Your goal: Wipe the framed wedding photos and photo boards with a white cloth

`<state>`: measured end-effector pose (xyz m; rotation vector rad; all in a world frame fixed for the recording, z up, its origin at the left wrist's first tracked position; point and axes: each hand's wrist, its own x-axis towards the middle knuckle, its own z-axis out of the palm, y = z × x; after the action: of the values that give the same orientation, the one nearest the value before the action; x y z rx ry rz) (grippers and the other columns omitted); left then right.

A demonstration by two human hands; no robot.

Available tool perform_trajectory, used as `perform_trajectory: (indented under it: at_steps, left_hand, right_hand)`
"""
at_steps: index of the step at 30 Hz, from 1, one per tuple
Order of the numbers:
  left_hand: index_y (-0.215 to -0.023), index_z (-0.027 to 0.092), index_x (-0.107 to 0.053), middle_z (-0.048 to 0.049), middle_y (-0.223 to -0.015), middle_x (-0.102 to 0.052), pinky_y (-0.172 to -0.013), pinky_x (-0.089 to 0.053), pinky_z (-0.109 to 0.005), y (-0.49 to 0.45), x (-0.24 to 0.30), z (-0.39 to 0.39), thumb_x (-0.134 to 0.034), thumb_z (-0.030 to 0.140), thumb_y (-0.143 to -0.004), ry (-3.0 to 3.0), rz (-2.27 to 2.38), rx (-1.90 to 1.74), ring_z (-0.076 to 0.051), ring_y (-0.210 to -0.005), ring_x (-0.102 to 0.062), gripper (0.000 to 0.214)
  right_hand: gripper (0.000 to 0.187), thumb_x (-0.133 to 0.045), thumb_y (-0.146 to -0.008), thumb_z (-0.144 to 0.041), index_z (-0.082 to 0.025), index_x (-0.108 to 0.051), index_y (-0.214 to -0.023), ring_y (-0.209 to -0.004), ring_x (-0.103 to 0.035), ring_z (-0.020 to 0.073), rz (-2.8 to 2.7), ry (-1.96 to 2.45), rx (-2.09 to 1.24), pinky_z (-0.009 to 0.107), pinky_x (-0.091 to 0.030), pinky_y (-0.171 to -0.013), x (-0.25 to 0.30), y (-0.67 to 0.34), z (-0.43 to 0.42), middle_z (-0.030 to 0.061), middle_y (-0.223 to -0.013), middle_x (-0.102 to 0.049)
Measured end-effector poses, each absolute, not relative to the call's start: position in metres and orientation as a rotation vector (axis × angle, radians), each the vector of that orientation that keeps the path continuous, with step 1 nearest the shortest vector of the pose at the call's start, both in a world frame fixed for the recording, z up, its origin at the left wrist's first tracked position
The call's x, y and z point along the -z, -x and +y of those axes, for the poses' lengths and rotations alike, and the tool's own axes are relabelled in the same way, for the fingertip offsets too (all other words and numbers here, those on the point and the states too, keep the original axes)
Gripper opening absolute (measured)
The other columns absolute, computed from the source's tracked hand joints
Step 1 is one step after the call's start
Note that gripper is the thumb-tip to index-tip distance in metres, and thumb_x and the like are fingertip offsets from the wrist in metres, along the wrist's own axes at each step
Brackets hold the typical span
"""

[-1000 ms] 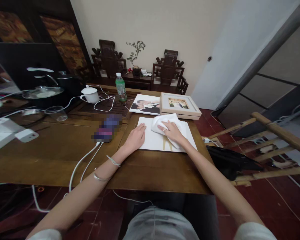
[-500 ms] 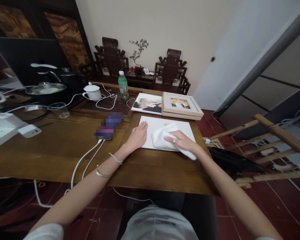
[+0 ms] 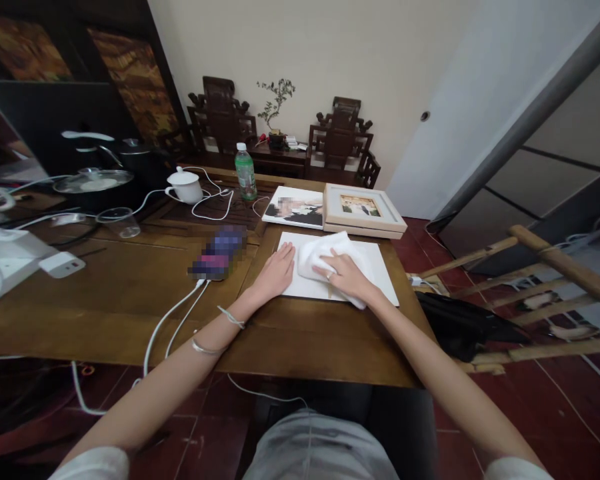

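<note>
A flat white board or album (image 3: 380,277) lies near the right end of the wooden table. On it rests a folded white cloth (image 3: 313,257), pressed down under my right hand (image 3: 347,273), whose fingers grip it. My left hand (image 3: 277,268) lies flat along the board's left edge with its fingers stretched out, holding nothing else. Directly behind the board are a photo print panel (image 3: 295,208) and a pale box with a framed photo (image 3: 363,207).
Left of my left hand lies a phone (image 3: 219,253) with white cables plugged in. Further back stand a green-labelled bottle (image 3: 245,172), a lidded white cup (image 3: 185,185), a clear plastic cup (image 3: 119,222) and a pot (image 3: 93,187). A bamboo rack (image 3: 480,257) is beside the table.
My right hand and the cloth have slid left and slightly away from me across the board, uncovering its right corner. My left hand has stayed in place.
</note>
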<state>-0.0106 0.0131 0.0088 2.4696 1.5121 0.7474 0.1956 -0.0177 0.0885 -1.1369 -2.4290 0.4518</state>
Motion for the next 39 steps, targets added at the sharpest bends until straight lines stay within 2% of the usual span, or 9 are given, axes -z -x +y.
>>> perform_trajectory:
  at_steps: [4,7,11,18,22,27,32,36,39]
  left_hand:
    - [-0.137,0.003,-0.042,-0.0201,-0.148,-0.04,-0.115,-0.03,-0.046,0.01,-0.01,0.012,-0.028,0.017,-0.093,-2.496,1.493,-0.802,-0.026,-0.142,-0.029,0.048]
    - [-0.136,0.003,-0.043,-0.0207,-0.147,-0.042,-0.116,-0.029,-0.045,0.01,-0.013,0.011,-0.029,0.016,-0.092,-2.503,1.479,-0.793,-0.026,-0.142,-0.03,0.048]
    - [-0.136,0.002,-0.042,-0.0206,-0.148,-0.039,-0.116,-0.028,-0.044,0.01,-0.014,0.01,-0.029,0.017,-0.092,-2.487,1.506,-0.747,-0.026,-0.142,-0.029,0.048]
    - [-0.136,0.005,-0.045,-0.018,-0.149,-0.039,-0.116,-0.028,-0.045,0.009,-0.015,0.011,-0.029,0.021,-0.094,-2.393,1.494,-0.793,-0.025,-0.142,-0.03,0.048]
    - [-0.135,0.008,-0.049,-0.0132,-0.145,-0.047,-0.116,-0.029,-0.041,0.007,-0.029,0.01,-0.025,0.033,-0.098,-2.091,1.48,-0.993,-0.023,-0.136,-0.041,0.051]
    - [-0.134,0.012,-0.052,-0.0084,-0.141,-0.052,-0.114,-0.031,-0.037,0.007,-0.043,0.008,-0.02,0.039,-0.1,-1.751,1.472,-1.201,-0.02,-0.134,-0.045,0.055]
    - [-0.136,0.01,-0.051,-0.01,-0.143,-0.049,-0.115,-0.029,-0.037,0.006,-0.043,0.006,-0.014,0.039,-0.101,-1.737,1.506,-1.226,-0.02,-0.136,-0.042,0.058]
    - [-0.135,0.007,-0.049,-0.0125,-0.144,-0.048,-0.116,-0.028,-0.037,0.004,-0.037,0.005,-0.019,0.037,-0.1,-1.933,1.508,-1.157,-0.02,-0.137,-0.041,0.055]
    - [-0.136,0.006,-0.047,-0.016,-0.147,-0.043,-0.117,-0.027,-0.041,0.003,-0.03,0.006,-0.028,0.032,-0.097,-2.13,1.509,-1.016,-0.024,-0.14,-0.035,0.05]
  right_hand:
    - [0.043,-0.04,-0.096,-0.049,-0.021,-0.051,-0.065,-0.07,-0.057,0.018,-2.554,1.042,-0.624,0.038,-0.037,-0.097,-0.103,-0.21,-0.063,-0.0016,-0.06,-0.054]
    - [0.042,-0.043,-0.094,-0.05,-0.02,-0.053,-0.066,-0.069,-0.054,0.0174,-2.599,0.997,-0.773,0.033,-0.041,-0.084,-0.111,-0.219,-0.068,-0.0006,-0.064,-0.056]
    - [0.042,-0.047,-0.092,-0.049,-0.018,-0.054,-0.065,-0.065,-0.05,0.0156,-2.462,1.045,-0.86,0.029,-0.039,-0.07,-0.106,-0.224,-0.035,0.0002,-0.068,-0.059]
    - [0.033,-0.043,-0.093,-0.043,-0.018,-0.062,-0.079,-0.087,-0.057,0.0226,-2.192,1.225,-0.553,0.032,-0.039,-0.081,-0.092,-0.202,0.035,0.0055,-0.091,-0.069]
    - [0.031,-0.041,-0.095,-0.036,-0.019,-0.062,-0.08,-0.082,-0.058,0.0225,-2.284,1.279,-0.401,0.033,-0.039,-0.083,-0.091,-0.177,0.038,0.0069,-0.086,-0.069]
    - [0.025,-0.042,-0.096,-0.032,-0.02,-0.06,-0.085,-0.088,-0.059,0.0238,-2.603,1.074,-0.394,0.042,-0.031,-0.101,-0.092,-0.162,-0.001,0.0049,-0.085,-0.068]
    - [0.029,-0.043,-0.096,-0.039,-0.022,-0.057,-0.078,-0.101,-0.058,0.0271,-2.736,0.957,-0.698,0.036,-0.038,-0.091,-0.109,-0.176,-0.049,0.0041,-0.083,-0.066]
    - [0.032,-0.044,-0.095,-0.042,-0.021,-0.057,-0.075,-0.088,-0.058,0.0223,-2.724,0.989,-0.875,0.032,-0.039,-0.083,-0.125,-0.198,-0.058,0.0021,-0.08,-0.065]
    - [0.036,-0.045,-0.094,-0.045,-0.019,-0.059,-0.075,-0.079,-0.056,0.0194,-2.638,1.05,-0.927,0.03,-0.04,-0.078,-0.128,-0.211,-0.044,0.0027,-0.083,-0.067]
